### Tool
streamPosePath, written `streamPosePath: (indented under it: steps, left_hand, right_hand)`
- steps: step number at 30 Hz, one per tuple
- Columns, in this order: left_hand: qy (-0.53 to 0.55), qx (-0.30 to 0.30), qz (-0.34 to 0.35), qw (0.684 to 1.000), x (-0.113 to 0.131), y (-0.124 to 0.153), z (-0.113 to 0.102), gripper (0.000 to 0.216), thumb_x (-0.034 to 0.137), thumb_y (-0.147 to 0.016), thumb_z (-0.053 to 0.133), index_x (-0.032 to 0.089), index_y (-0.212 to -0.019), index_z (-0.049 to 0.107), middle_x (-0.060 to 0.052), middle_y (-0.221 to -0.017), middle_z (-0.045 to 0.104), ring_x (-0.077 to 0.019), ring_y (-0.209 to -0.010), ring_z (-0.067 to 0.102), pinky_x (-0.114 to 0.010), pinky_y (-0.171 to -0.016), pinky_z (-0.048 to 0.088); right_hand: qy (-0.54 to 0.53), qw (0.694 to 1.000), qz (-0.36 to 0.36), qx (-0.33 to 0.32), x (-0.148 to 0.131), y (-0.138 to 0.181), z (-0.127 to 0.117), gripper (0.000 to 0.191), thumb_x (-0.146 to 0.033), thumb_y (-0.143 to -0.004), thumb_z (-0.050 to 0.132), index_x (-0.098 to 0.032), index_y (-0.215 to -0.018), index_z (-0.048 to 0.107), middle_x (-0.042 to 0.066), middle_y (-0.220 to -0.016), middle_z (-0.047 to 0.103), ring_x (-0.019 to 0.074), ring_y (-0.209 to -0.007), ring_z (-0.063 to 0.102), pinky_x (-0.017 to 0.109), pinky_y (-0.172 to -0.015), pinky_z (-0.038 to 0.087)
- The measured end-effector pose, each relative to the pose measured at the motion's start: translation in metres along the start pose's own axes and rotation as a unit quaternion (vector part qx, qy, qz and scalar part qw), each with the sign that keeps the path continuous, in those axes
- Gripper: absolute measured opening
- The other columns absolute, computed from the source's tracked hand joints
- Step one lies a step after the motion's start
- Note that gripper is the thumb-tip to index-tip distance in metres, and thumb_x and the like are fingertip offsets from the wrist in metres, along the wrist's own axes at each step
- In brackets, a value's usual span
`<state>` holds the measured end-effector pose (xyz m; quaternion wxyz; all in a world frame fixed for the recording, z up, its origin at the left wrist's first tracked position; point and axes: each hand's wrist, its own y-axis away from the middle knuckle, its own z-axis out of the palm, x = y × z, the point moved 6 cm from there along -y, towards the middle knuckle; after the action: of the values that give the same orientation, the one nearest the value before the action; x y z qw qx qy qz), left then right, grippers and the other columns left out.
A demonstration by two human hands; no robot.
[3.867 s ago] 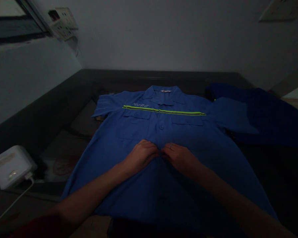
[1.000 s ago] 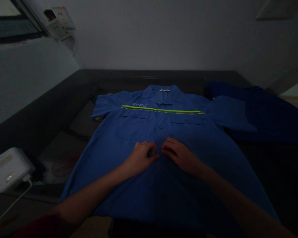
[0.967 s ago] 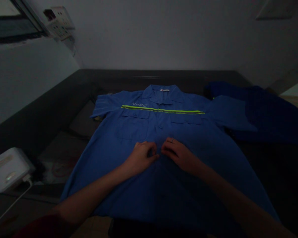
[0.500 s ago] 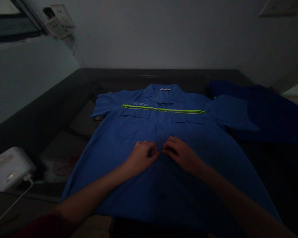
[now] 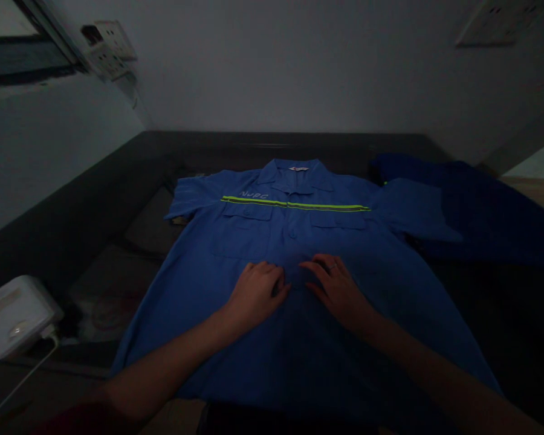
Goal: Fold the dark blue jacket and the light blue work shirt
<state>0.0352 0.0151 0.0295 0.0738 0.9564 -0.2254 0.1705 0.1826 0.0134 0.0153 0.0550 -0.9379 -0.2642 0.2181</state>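
Observation:
A blue short-sleeved work shirt [image 5: 199, 284] lies spread face up, its collar at the far end. A yellow-green stripe [image 5: 254, 200] crosses the chest above two flap pockets. On the front placket, below a visible button [image 5: 292, 234], my left hand [image 5: 257, 291] is closed with curled fingers and thumb at the cloth; the exact pinch is dim. Just right of the placket, my right hand [image 5: 338, 291] has its thumb and forefinger apart, holding nothing. A ring shows on one of its fingers.
Darker blue clothing [image 5: 489, 208] lies at the right, partly under the shirt's sleeve. A white box with a plugged-in cable [image 5: 20, 314] sits at the left. The dark surface has a raised back edge [image 5: 272, 142] against the wall. Wall sockets [image 5: 111, 48] are at upper left.
My right hand has let go near the placket, moving slightly right with its thumb and forefinger opening. My left hand stays almost in place. The view has shifted slightly.

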Motion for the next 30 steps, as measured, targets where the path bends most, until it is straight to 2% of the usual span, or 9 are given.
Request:
streamPosePath:
  steps: [6,9,11,13,17,20,24,27,30]
  left_hand:
    - [-0.024,0.002,0.016,1.0,0.002,0.001,0.001,0.017,0.031,-0.089,0.05,0.02,-0.076,0.053,-0.003,-0.081,0.063,-0.0216,-0.085,0.058,-0.035,-0.076,0.039]
    - [-0.027,0.018,0.016,0.999,0.003,0.003,-0.004,0.011,0.031,-0.086,0.054,0.02,-0.086,0.055,-0.005,-0.089,0.063,-0.0233,-0.089,0.058,-0.037,-0.078,0.042]
    - [-0.022,0.053,0.02,0.998,0.006,0.005,-0.01,0.019,0.028,-0.084,0.056,0.019,-0.1,0.055,-0.008,-0.102,0.062,-0.0243,-0.098,0.056,-0.037,-0.083,0.044]
    - [-0.015,0.08,0.055,0.995,0.012,0.008,-0.012,0.033,0.024,-0.085,0.054,0.018,-0.116,0.052,-0.011,-0.122,0.056,-0.0245,-0.115,0.051,-0.038,-0.094,0.042]
    - [-0.038,0.047,0.145,0.988,0.024,0.016,0.004,0.051,0.024,-0.091,0.045,0.019,-0.14,0.034,-0.011,-0.15,0.035,-0.0227,-0.141,0.025,-0.046,-0.112,0.024]
    - [-0.065,0.005,0.17,0.983,0.021,0.02,0.018,0.054,0.029,-0.095,0.039,0.02,-0.146,0.025,-0.011,-0.153,0.029,-0.0215,-0.143,0.018,-0.049,-0.115,0.017]
    - [-0.072,-0.018,0.191,0.979,0.015,0.024,0.022,0.055,0.032,-0.096,0.039,0.023,-0.148,0.022,-0.009,-0.155,0.025,-0.0201,-0.144,0.015,-0.048,-0.115,0.014]
    - [-0.071,-0.017,0.192,0.979,0.016,0.027,0.019,0.054,0.033,-0.096,0.04,0.023,-0.147,0.025,-0.009,-0.154,0.026,-0.0203,-0.144,0.016,-0.047,-0.115,0.015]
    - [-0.08,0.001,0.164,0.983,0.021,0.033,0.01,0.049,0.033,-0.095,0.042,0.021,-0.142,0.036,-0.01,-0.15,0.035,-0.0229,-0.14,0.027,-0.045,-0.113,0.022]
  right_hand:
    - [0.024,1.0,-0.011,0.0,0.0,0.002,0.0,0.031,-0.019,-0.092,0.045,-0.022,-0.121,0.057,0.013,-0.117,0.054,0.0265,-0.109,0.051,0.047,-0.095,0.046]
    - [0.033,0.999,-0.028,-0.002,-0.005,0.006,-0.004,0.035,-0.013,-0.092,0.04,-0.02,-0.121,0.058,0.013,-0.122,0.054,0.0258,-0.115,0.05,0.046,-0.098,0.045]
    - [0.044,0.998,-0.036,-0.002,-0.009,0.011,-0.006,0.038,-0.011,-0.092,0.038,-0.019,-0.124,0.057,0.013,-0.131,0.052,0.0252,-0.122,0.047,0.046,-0.103,0.042]
    - [0.059,0.997,-0.039,-0.006,-0.012,0.016,-0.006,0.039,-0.015,-0.093,0.04,-0.017,-0.129,0.053,0.013,-0.138,0.048,0.0257,-0.128,0.043,0.048,-0.108,0.037]
    - [0.09,0.995,-0.033,-0.026,-0.006,0.028,-0.002,0.048,-0.035,-0.093,0.047,-0.018,-0.138,0.045,0.014,-0.146,0.041,0.0284,-0.137,0.031,0.055,-0.111,0.028]
    - [0.092,0.994,-0.032,-0.043,0.002,0.036,0.002,0.057,-0.047,-0.093,0.045,-0.021,-0.143,0.039,0.013,-0.15,0.035,0.0274,-0.14,0.026,0.055,-0.11,0.027]
    - [0.087,0.995,-0.034,-0.046,0.006,0.043,0.004,0.059,-0.052,-0.093,0.041,-0.025,-0.145,0.034,0.011,-0.152,0.03,0.0266,-0.142,0.021,0.055,-0.11,0.026]
    - [0.085,0.995,-0.028,-0.04,0.002,0.047,-0.002,0.056,-0.048,-0.093,0.044,-0.023,-0.143,0.038,0.012,-0.15,0.035,0.0284,-0.141,0.023,0.056,-0.109,0.028]
    - [0.068,0.997,-0.018,-0.03,-0.006,0.052,-0.02,0.055,-0.038,-0.093,0.048,-0.018,-0.143,0.038,0.014,-0.142,0.046,0.029,-0.134,0.037,0.054,-0.107,0.033]
